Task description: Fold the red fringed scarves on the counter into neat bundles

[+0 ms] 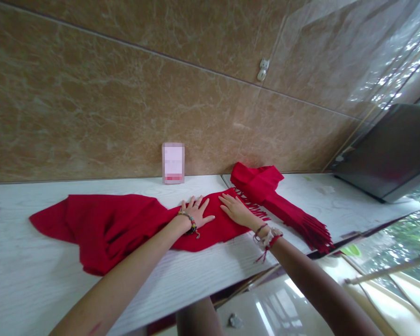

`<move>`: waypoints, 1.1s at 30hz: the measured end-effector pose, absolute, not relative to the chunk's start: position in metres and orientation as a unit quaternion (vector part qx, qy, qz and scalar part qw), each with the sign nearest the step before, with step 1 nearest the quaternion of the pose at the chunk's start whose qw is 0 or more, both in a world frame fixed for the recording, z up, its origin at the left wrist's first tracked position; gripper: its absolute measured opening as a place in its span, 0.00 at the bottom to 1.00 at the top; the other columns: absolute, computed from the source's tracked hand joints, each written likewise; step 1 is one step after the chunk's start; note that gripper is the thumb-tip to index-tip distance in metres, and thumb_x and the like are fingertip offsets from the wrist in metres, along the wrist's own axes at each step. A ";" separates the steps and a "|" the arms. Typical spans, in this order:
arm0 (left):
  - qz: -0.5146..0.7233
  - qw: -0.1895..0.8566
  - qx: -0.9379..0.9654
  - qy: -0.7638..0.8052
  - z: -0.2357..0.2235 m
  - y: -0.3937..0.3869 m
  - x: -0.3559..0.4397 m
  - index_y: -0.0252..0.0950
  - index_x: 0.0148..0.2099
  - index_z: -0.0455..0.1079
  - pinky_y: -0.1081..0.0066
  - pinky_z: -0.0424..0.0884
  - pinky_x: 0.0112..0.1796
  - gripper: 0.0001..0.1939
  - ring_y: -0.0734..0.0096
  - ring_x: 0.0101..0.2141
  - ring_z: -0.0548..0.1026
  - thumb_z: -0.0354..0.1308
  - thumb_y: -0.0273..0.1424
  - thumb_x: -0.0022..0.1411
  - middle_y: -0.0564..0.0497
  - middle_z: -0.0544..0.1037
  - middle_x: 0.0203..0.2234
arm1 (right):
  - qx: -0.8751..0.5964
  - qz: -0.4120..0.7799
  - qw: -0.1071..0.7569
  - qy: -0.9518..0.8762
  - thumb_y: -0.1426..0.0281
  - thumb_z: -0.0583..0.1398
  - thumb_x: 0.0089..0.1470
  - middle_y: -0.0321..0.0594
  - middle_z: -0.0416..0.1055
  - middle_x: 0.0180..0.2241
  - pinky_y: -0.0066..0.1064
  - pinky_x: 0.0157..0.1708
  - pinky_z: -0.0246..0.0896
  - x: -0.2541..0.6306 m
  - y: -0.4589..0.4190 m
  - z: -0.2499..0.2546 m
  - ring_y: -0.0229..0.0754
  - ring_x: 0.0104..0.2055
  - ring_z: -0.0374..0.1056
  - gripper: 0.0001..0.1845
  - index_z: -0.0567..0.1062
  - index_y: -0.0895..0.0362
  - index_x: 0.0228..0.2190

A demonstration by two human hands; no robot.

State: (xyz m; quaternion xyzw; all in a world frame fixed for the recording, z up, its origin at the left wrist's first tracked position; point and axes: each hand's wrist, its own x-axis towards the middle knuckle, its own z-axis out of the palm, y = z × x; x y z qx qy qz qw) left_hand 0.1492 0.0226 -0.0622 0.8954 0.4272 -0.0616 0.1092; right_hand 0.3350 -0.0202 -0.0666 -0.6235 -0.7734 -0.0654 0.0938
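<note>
A red fringed scarf (117, 224) lies along the white tabletop, bunched and rumpled at its left part and flatter at the right, where a fringe shows. My left hand (196, 214) rests palm down on the flatter part, fingers spread. Close to the fringed end, my right hand (237, 210) also presses flat on the cloth with its fingers stretched out. Just right of that hand lies another red scarf (280, 205), folded over at the back, its fringe hanging toward the front edge. Both wrists wear bracelets.
A phone (173, 163) leans upright against the brown marbled wall (126, 102). On the right stands a dark box-shaped appliance (388, 149). The white table (31, 275) ends at a front edge above a shiny floor. A white socket (263, 70) sits on the wall.
</note>
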 end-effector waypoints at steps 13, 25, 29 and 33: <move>-0.055 0.101 0.894 0.433 -0.063 0.022 0.149 0.42 0.63 0.36 0.45 0.42 0.52 0.38 0.51 0.59 0.39 0.35 0.54 0.55 0.49 0.39 0.61 | -0.621 -0.082 0.151 -0.764 0.69 0.46 0.55 0.51 0.53 0.56 0.40 0.55 0.46 0.334 -0.053 -0.065 0.45 0.59 0.45 0.24 0.57 0.64 0.53; -0.051 0.104 0.894 0.432 -0.063 0.021 0.146 0.40 0.63 0.37 0.46 0.41 0.52 0.38 0.52 0.59 0.39 0.35 0.53 0.56 0.48 0.40 0.61 | -0.688 -0.075 0.106 -0.714 0.71 0.44 0.55 0.56 0.55 0.54 0.44 0.53 0.50 0.365 -0.077 -0.077 0.48 0.57 0.50 0.24 0.59 0.67 0.52; -0.043 0.076 0.901 0.426 -0.048 0.014 0.144 0.40 0.62 0.42 0.46 0.37 0.53 0.37 0.52 0.59 0.37 0.40 0.52 0.55 0.47 0.38 0.61 | -0.662 -0.098 0.157 -0.726 0.69 0.46 0.55 0.54 0.55 0.55 0.47 0.54 0.46 0.350 -0.080 -0.069 0.48 0.58 0.48 0.25 0.56 0.63 0.54; -0.052 0.106 0.913 0.390 -0.035 -0.007 0.145 0.38 0.62 0.42 0.46 0.39 0.53 0.39 0.53 0.59 0.36 0.42 0.53 0.54 0.46 0.37 0.61 | -0.603 -0.059 0.161 -0.779 0.62 0.49 0.55 0.53 0.53 0.56 0.45 0.54 0.46 0.322 -0.075 -0.066 0.48 0.59 0.44 0.29 0.54 0.62 0.55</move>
